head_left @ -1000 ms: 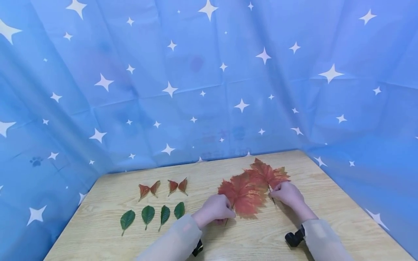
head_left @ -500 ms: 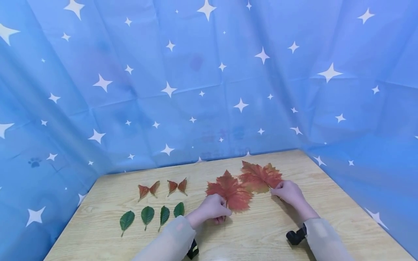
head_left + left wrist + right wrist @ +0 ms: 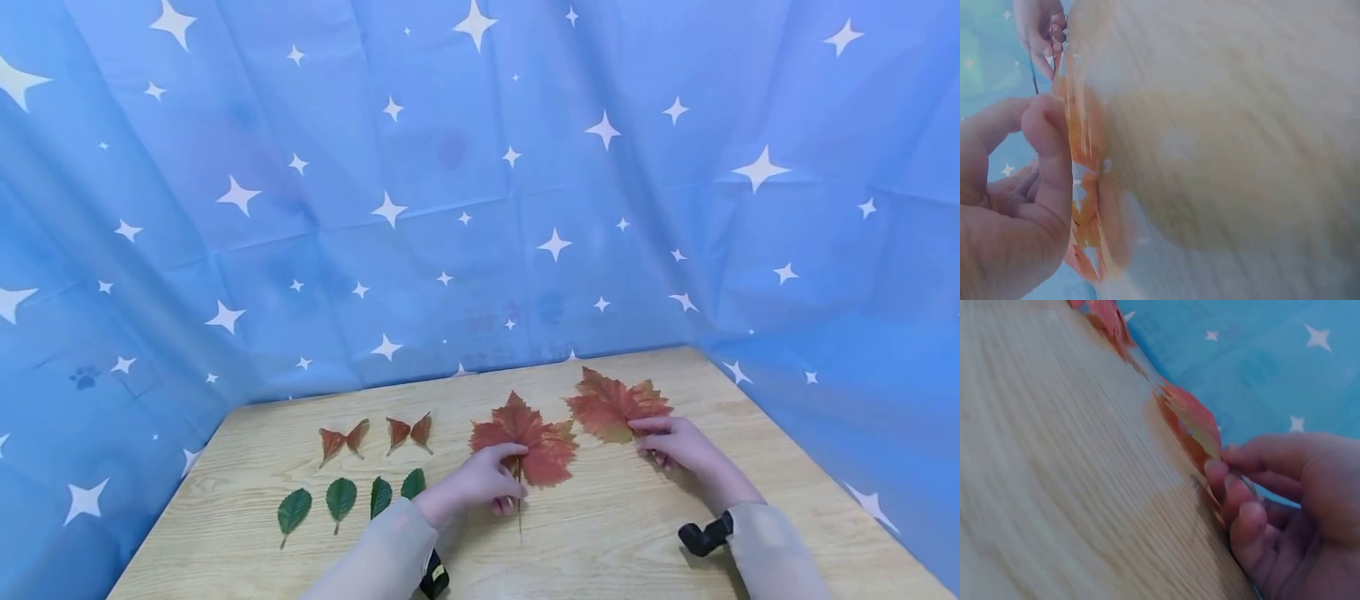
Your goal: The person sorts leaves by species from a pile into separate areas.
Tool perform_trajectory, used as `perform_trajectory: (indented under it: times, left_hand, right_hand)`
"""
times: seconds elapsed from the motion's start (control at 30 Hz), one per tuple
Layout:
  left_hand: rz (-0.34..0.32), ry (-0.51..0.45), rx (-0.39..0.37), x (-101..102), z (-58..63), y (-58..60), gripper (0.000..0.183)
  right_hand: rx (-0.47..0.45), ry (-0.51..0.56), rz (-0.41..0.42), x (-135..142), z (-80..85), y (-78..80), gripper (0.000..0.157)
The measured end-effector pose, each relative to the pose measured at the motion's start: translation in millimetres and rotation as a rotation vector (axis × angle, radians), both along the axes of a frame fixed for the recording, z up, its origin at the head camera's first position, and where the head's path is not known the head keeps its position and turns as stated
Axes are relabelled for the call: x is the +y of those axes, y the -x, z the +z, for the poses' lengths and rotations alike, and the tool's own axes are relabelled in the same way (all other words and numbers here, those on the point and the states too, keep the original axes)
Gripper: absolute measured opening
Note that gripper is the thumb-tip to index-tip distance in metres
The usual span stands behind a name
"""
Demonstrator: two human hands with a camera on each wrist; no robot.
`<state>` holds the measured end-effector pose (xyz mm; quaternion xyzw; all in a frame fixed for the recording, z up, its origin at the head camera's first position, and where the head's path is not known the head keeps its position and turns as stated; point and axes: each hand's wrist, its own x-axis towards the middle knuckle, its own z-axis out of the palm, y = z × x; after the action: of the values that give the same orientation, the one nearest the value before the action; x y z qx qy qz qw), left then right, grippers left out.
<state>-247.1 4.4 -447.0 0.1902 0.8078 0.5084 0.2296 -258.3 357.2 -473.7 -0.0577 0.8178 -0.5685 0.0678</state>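
My left hand [image 3: 483,482] pinches the thin stem of a red-orange maple leaf [image 3: 517,433], which spreads out beyond the fingers in the head view. In the left wrist view the fingertips of the left hand [image 3: 1029,175] meet at the dark stem. To the right, my right hand [image 3: 678,450] holds a second red-orange maple leaf [image 3: 611,404] by its stem base. The right wrist view has the right hand [image 3: 1285,506] low at the tabletop, with thumb and fingers pinching that leaf [image 3: 1194,412]. A gap separates the two maple leaves.
Several green leaves [image 3: 294,510] lie in a row on the wooden table [image 3: 217,492], left of the left arm, which partly covers one. Behind them lie small reddish folded leaf pieces [image 3: 332,444] in two pairs. A blue star-patterned cloth [image 3: 450,183] hangs behind the table.
The maple leaves, overlapping a second ago, are now apart. The left one moved left with the left hand; the right one went left, then back right with the right hand.
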Motion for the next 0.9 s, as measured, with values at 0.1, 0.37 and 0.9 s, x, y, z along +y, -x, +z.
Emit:
perform_trajectory:
  times: [0.1, 0.37, 0.9]
  left_hand:
    - [-0.029, -0.023, -0.079, -4.4, -1.1, 3.2, 0.074]
    - [-0.070, -0.035, -0.166, -8.2, -5.8, 5.0, 0.080]
    - [-0.063, -0.142, -0.086, 0.1, 11.4, 4.3, 0.084]
  right_hand:
    - [-0.031, 0.054, 0.058, 4.5, 1.5, 0.3, 0.055]
    - [-0.102, 0.102, 0.144, 12.5, -0.7, 0.3, 0.065]
    - [-0.102, 0.111, 0.136, 13.4, -2.2, 0.5, 0.063]
